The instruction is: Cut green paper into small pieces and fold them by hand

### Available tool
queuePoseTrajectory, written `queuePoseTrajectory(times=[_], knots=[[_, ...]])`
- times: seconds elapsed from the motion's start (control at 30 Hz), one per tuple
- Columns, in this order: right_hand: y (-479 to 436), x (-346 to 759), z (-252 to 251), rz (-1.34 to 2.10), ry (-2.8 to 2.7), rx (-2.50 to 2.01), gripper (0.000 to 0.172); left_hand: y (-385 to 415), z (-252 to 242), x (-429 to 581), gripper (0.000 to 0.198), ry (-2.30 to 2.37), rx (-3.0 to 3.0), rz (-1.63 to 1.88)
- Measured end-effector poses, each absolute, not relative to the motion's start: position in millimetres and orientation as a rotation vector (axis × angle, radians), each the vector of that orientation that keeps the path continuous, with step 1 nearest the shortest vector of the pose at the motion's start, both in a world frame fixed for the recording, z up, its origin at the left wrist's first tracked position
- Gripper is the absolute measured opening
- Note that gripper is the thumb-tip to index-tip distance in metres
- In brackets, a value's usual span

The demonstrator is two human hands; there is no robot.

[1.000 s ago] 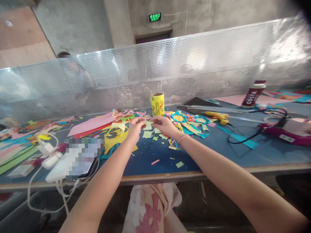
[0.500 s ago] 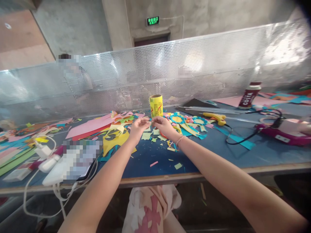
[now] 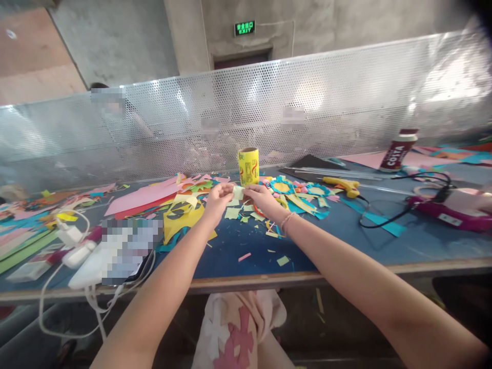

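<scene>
Between my two hands is a small pale green piece of paper (image 3: 238, 193), turned with its flat side toward me. My left hand (image 3: 220, 201) pinches its left edge, and my right hand (image 3: 263, 198) pinches its right edge. Just behind the fingers stands a yellow cardboard tube (image 3: 249, 167) with printed labels. Under and around the hands lie pale green paper scraps (image 3: 232, 212). To the left is a cut yellow sheet (image 3: 180, 220); to the right are blue and yellow paper flowers (image 3: 282, 186).
A yellow glue gun (image 3: 343, 185) with a black cord lies right of the flowers, near a purple power strip (image 3: 448, 215) and a Costa bottle (image 3: 398, 150). At left are a phone (image 3: 134, 256), white cables and pink sheets (image 3: 142, 197). A perforated metal screen (image 3: 172, 128) borders the back.
The pale green paper has been turned so that its face now shows between my fingers. Both hands stay at nearly the same spot, and the view has shifted slightly.
</scene>
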State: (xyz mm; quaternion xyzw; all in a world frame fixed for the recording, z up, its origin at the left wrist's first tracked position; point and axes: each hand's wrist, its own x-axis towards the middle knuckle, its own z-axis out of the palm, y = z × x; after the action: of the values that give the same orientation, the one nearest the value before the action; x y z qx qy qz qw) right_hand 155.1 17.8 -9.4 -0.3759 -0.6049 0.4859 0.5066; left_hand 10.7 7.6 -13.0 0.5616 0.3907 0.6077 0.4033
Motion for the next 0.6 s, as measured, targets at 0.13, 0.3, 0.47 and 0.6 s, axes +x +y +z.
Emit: queuePoseTrajectory(times=[0.13,0.3,0.47,0.6], knots=[[17.8,155.0,-8.8,1.169,-1.45,-0.836,0.011,8.1,-11.7,9.6,0.024,1.012,1.443,1.505],[14.8,156.5,-6.5,1.196,-1.467,-0.811,0.015,7.8,-11.9,9.2,0.021,0.998,1.431,1.497],[16.1,156.5,-7.5,1.208,-1.437,-0.771,0.018,3.0,-9.2,11.0,0.025,0.948,1.351,1.455],[19.1,156.2,-10.4,1.2,-1.435,-0.747,0.02,2.0,-7.6,11.4,0.019,0.895,1.244,1.435]])
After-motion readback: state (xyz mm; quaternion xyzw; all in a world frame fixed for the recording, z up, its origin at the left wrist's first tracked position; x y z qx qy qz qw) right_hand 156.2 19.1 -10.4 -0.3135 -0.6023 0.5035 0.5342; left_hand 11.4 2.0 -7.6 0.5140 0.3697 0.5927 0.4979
